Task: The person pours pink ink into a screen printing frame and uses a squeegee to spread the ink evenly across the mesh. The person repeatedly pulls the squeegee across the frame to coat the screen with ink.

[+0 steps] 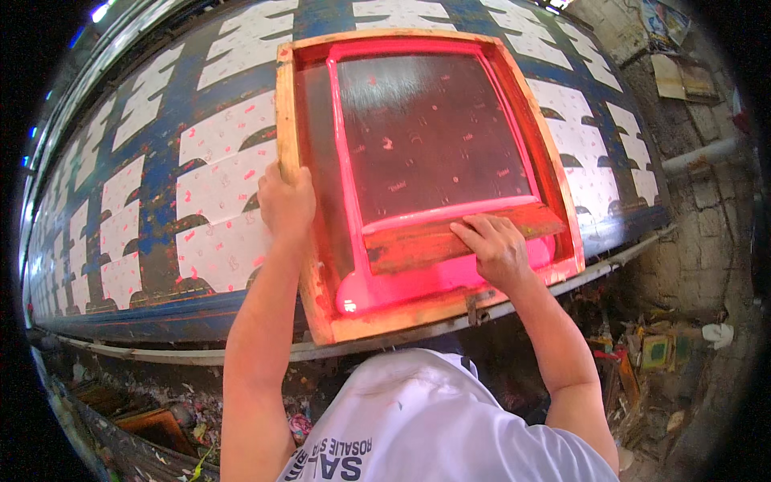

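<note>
A wooden screen printing frame [287, 120] lies on the long printing table, its dark mesh [434, 136] bordered by bright pink ink [450, 273]. Around the frame's left rail my left hand [287, 201] is closed. My right hand [496, 247] grips a wooden squeegee [418, 245], stained red and pink, near the frame's front end. The squeegee lies across the mesh, tilted toward me, with a line of pink ink along its far edge and a thick pool on its near side. The blade's lower edge is hidden.
White cut fabric pieces [225, 153] with small pink prints lie in rows on the blue-stained table [161, 225]. A metal rail [594, 275] runs along its near edge. Wooden odds and ends [654, 353] clutter the ground at right; paved floor [703, 241] lies beyond the table.
</note>
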Demonstrator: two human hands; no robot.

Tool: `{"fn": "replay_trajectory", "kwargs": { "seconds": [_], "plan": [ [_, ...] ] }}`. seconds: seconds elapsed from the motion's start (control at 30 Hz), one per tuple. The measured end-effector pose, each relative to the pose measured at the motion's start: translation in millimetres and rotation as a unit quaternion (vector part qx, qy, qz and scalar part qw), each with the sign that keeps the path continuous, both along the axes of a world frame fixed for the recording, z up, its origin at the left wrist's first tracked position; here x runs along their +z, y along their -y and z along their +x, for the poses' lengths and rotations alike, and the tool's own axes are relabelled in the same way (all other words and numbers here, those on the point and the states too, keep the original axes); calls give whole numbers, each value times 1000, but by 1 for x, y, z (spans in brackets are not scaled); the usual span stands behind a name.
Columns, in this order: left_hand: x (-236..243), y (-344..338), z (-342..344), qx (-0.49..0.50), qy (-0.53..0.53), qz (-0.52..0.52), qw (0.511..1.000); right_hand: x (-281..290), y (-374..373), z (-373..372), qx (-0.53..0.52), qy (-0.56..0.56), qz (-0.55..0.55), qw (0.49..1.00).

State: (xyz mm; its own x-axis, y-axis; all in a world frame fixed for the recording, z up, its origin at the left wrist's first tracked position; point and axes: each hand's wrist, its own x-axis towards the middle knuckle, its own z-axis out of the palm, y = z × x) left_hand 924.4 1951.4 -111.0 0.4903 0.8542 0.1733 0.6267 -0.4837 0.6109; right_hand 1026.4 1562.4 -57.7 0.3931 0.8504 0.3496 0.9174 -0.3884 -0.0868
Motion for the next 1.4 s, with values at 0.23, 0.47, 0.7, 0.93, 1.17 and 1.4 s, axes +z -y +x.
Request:
{"fn": "replay_trajectory", "kwargs": {
  "seconds": [0.23, 0.47, 0.7, 0.93, 1.17, 1.4],
  "plan": [
    [-1, 3, 2, 23, 23, -2, 999, -15, -93, 136, 15, 40, 27, 999],
    [-6, 6, 7, 22, 27, 64, 997, -30, -192, 285, -3, 68, -36, 997],
    [4, 15, 10, 54, 6, 82, 995, -8, -274, 390, -25, 7, -85, 996],
    [12, 20, 12, 63, -3, 52, 997, -7, -290, 431, 17, 14, -84, 996],
    [13, 20, 12, 68, -25, 53, 996, 18, -284, 418, 11, -29, -177, 984],
    [15, 22, 11, 67, -11, 55, 996, 32, -207, 315, 86, -44, -187, 978]
  ]
}}
